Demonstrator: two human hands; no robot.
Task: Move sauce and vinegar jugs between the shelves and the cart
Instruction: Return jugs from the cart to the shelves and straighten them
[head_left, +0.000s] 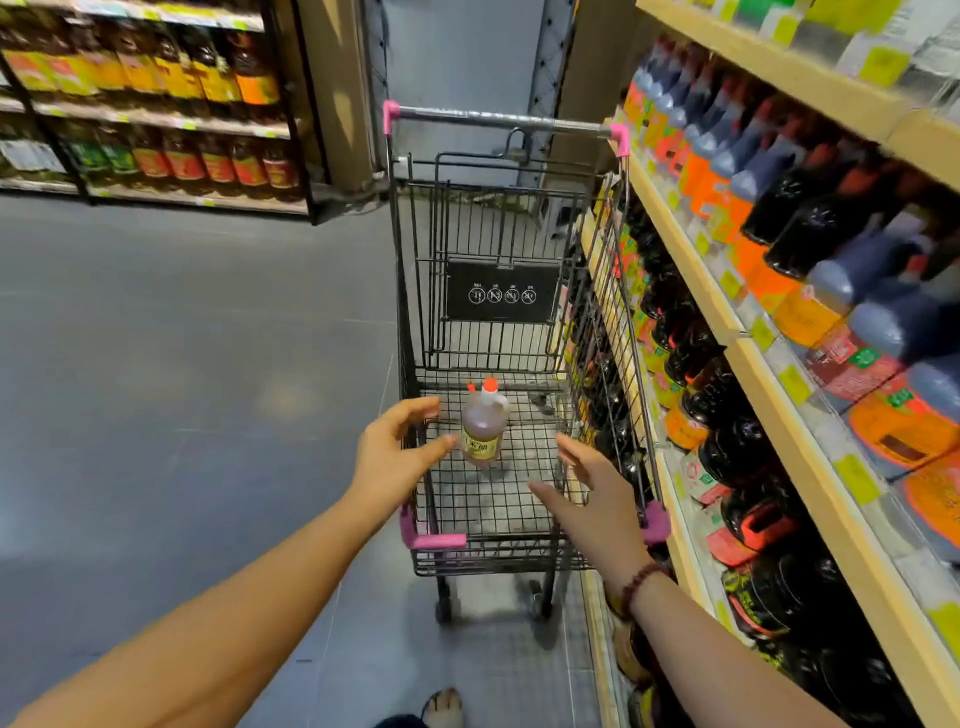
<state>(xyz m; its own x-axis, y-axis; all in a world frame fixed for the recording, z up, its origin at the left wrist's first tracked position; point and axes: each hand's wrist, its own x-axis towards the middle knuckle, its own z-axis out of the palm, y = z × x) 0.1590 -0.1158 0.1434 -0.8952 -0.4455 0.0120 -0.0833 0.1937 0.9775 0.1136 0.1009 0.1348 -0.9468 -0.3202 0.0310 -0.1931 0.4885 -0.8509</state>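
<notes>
A black wire shopping cart (410, 312) with pink corner guards stands in front of me, close against the shelves on the right. One brown vinegar jug (484, 428) with a red cap and yellow label stands upright on the cart's floor near the front. My left hand (397, 457) hovers at the cart's left front rim, fingers spread and holding nothing, just left of the jug. My right hand (597, 499), with a bead bracelet on the wrist, reaches over the front right of the basket, fingers straight and empty. Neither hand touches the jug.
Wooden shelves (727, 332) on the right hold rows of dark sauce jugs (748, 452) with orange and red labels. A second rack of bottles (156, 114) stands at the far left across the grey aisle floor. My foot (441, 706) shows at the bottom.
</notes>
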